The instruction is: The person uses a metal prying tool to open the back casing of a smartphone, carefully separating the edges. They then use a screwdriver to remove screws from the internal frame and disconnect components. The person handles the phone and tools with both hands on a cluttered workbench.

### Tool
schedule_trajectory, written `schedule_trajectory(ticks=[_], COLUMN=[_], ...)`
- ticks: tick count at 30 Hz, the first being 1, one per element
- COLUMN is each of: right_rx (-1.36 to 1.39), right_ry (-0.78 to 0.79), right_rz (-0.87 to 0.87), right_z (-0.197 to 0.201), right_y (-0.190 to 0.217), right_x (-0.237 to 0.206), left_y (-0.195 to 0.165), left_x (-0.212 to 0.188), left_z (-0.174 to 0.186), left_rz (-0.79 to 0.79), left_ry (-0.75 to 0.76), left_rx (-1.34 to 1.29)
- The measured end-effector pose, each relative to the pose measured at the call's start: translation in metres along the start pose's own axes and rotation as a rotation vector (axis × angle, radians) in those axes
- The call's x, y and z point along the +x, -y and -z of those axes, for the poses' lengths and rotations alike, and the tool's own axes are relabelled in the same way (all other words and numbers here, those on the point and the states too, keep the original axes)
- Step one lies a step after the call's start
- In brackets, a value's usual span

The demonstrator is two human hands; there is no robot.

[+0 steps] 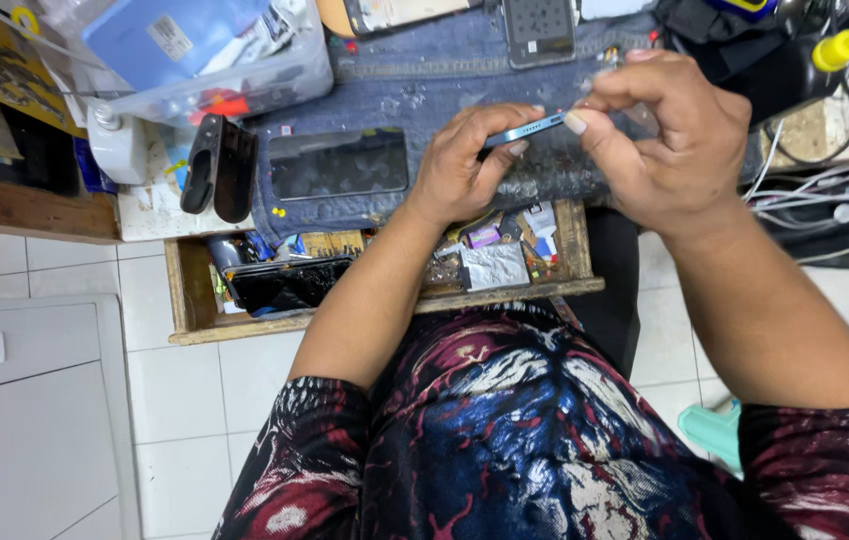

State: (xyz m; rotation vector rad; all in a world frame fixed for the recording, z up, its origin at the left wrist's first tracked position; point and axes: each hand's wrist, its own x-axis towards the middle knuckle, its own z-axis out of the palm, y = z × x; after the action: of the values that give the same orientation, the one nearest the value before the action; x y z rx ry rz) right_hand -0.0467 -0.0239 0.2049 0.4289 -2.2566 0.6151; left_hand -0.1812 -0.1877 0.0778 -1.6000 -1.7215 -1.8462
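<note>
Holding a slim blue phone (525, 130) edge-on above the denim-covered workbench (425, 70), the left hand (460, 165) grips its lower end while the right hand (670, 140) pinches its upper end between thumb and fingertips. Another phone (338, 165) lies flat on the denim, near the bench's front edge, left of the hands.

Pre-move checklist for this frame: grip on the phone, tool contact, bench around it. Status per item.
1. Left hand grips the blue phone edge-on: ok.
2. Right hand pinches at the phone's end: ok.
3. What the right fingertips hold, thin tool or part: cannot tell, too small.
4. Phone held above the denim mat: ok.
5. Spare phone lies flat, screen up, on the mat, apart from both hands: ok.
6. Open wooden drawer below is cluttered with parts: not ok.
</note>
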Motion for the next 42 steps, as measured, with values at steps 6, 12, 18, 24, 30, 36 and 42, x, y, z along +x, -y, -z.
schedule_trajectory(ticks=[6, 12, 18, 24, 30, 36, 42], right_rx=[0.063, 0.125, 0.452, 0.389, 0.382, 0.354, 0.361], right_ry=[-0.109, -0.104, -0.203, -0.285, -0.169, -0.154, -0.131], right_rz=[0.11, 0.151, -0.116, -0.181, -0.128, -0.121, -0.099], right_z=[-0.022, -0.031, -0.026, -0.009, -0.017, -0.019, -0.022], right_y=[-0.015, -0.03, -0.031, -0.033, -0.042, -0.044, -0.043], right_x=[0.01, 0.022, 0.029, 0.024, 0.012, 0.01, 0.013], left_y=[0.001, 0.001, 0.0, 0.006, 0.009, 0.009, 0.009], left_x=[0.001, 0.001, 0.005, 0.008, 0.007, 0.006, 0.007], left_z=[0.0, -0.001, -0.003, -0.001, -0.003, -0.002, -0.001], left_rz=[0.103, 0.22, 0.264, 0.199, 0.176, 0.149, 0.151], left_ry=[-0.056, -0.062, -0.067, -0.04, -0.046, -0.029, -0.031], left_rx=[-0.034, -0.024, -0.063, -0.074, -0.132, -0.094, -0.122])
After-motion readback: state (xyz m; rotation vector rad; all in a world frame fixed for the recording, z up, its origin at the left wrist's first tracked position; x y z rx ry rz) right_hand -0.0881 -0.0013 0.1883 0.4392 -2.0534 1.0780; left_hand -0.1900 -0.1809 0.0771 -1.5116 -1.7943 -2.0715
